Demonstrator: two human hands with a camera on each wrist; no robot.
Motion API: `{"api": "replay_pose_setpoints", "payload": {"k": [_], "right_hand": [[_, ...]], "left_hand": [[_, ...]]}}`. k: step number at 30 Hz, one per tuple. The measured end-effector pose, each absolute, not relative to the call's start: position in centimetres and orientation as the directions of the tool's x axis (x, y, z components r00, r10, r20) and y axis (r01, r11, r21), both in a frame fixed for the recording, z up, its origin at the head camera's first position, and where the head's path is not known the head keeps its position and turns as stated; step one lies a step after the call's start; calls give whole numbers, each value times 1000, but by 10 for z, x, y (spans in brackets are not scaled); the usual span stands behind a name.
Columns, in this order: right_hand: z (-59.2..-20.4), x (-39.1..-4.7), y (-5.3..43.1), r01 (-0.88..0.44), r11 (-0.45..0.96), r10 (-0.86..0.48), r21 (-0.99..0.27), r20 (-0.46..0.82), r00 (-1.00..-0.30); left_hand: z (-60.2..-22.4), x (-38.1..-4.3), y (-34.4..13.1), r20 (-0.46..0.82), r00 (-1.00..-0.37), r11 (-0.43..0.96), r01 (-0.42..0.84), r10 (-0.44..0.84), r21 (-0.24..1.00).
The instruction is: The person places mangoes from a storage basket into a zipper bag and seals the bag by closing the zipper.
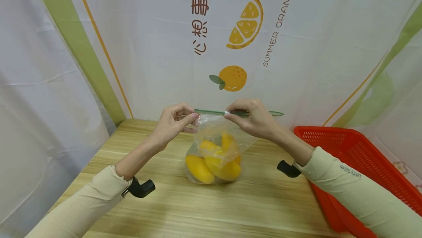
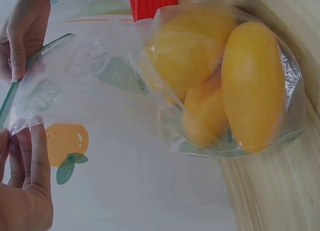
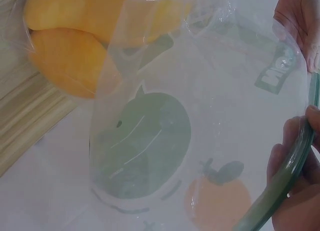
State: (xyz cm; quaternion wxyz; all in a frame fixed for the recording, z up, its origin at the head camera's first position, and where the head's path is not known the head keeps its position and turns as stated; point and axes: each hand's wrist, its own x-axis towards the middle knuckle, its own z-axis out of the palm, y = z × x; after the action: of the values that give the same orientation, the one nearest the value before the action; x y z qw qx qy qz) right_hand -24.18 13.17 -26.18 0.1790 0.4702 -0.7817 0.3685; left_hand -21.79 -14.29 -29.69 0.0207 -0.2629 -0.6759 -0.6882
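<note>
A clear zip bag with several yellow mangoes in its bottom rests on the wooden table. Its top is held up and stretched sideways along a green zip strip. My left hand pinches the strip's left end between thumb and index finger, other fingers behind the film. My right hand pinches a small white slider on the strip, whose right end sticks out beyond that hand. In the right wrist view, a green mango print shows on the film.
A red plastic basket with perforated walls stands at the right, beneath my right forearm. Behind the table hangs a white curtain with orange prints. Black camera mounts stick out from both wrists.
</note>
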Motion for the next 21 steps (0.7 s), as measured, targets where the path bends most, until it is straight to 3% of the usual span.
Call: {"api": "replay_pose_setpoints", "payload": {"k": [21], "right_hand": [[-264,-243,139,-859,309,-595,-408,622,-510]], "left_hand": [[-299,-218,-145,385,-864,-86,379,325,921]]}}
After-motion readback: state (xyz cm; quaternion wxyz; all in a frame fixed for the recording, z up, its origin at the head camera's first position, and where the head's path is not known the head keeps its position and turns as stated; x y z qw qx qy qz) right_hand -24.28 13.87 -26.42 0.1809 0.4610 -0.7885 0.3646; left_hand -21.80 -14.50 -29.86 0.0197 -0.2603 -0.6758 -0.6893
